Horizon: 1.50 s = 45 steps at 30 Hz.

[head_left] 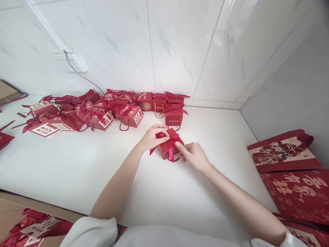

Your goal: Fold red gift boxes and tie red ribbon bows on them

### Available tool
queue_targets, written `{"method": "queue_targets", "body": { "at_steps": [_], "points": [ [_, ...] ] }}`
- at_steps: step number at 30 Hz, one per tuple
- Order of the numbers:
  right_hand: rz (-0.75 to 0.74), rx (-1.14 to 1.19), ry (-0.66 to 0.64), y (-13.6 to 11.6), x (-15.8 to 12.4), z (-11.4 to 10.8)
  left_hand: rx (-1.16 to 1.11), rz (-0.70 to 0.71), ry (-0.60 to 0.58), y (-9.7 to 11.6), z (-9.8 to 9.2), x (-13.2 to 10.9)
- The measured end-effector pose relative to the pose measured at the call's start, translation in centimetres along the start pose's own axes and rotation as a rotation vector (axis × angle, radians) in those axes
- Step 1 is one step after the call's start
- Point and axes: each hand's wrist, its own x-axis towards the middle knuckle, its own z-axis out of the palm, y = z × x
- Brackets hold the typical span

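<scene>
A small red gift box [162, 151] sits on the white counter in front of me, with a shiny red ribbon [171, 151] tied over its top and a cord handle at its side. From the left, my left hand [153, 138] reaches over the box, thumb and fingers pinched on the ribbon near the knot. My right hand [194, 156] is at the box's right side, its thumb on the ribbon and its other fingers curled below, partly hidden. Just behind stands another red box [174, 119] with a ribbon bow.
Several ribboned red boxes [99, 118] crowd the counter [84, 171] at the back left, along the tiled wall. Large red gift bags [295, 195] lean at the right. A cardboard carton [48, 204] with more red boxes is at the lower left. A cable [82, 77] hangs from a wall socket.
</scene>
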Motion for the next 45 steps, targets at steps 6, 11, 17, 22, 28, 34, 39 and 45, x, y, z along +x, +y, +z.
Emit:
{"method": "queue_targets", "body": {
  "at_steps": [6, 11, 17, 22, 28, 34, 39, 45],
  "points": [
    [0.072, 0.371, -0.34, 0.1, -0.1, 2.0, -0.013, -0.009, -0.001, -0.8, 0.4, -0.1],
    [-0.064, 0.428, -0.362, 0.4, 0.4, 1.8, -0.045, -0.049, -0.005, -1.3, 0.7, 0.0],
    [-0.102, 0.505, -0.408, 0.8, 0.8, 1.4, -0.079, -0.052, -0.006, -2.1, 0.9, 0.2],
    [-0.099, 0.463, -0.407, 0.8, 1.0, 1.2, -0.067, -0.033, -0.003, -2.2, 0.9, 0.1],
    [-0.132, 0.438, -0.444, 0.9, 1.4, 0.7, -0.052, -0.006, -0.008, -2.2, 0.8, 0.1],
    [-0.175, 0.387, -0.433, 0.6, 1.0, 0.5, -0.061, -0.025, -0.006, -2.1, 0.7, 0.0],
    [-0.118, 0.177, -0.431, -0.5, 1.3, -2.8, -0.236, -0.031, -0.024, -1.1, -1.5, -0.3],
    [-0.293, 0.189, -0.059, -2.2, 4.6, -5.2, -0.235, -0.022, -0.001, -0.2, -4.0, 0.1]
  ]
}}
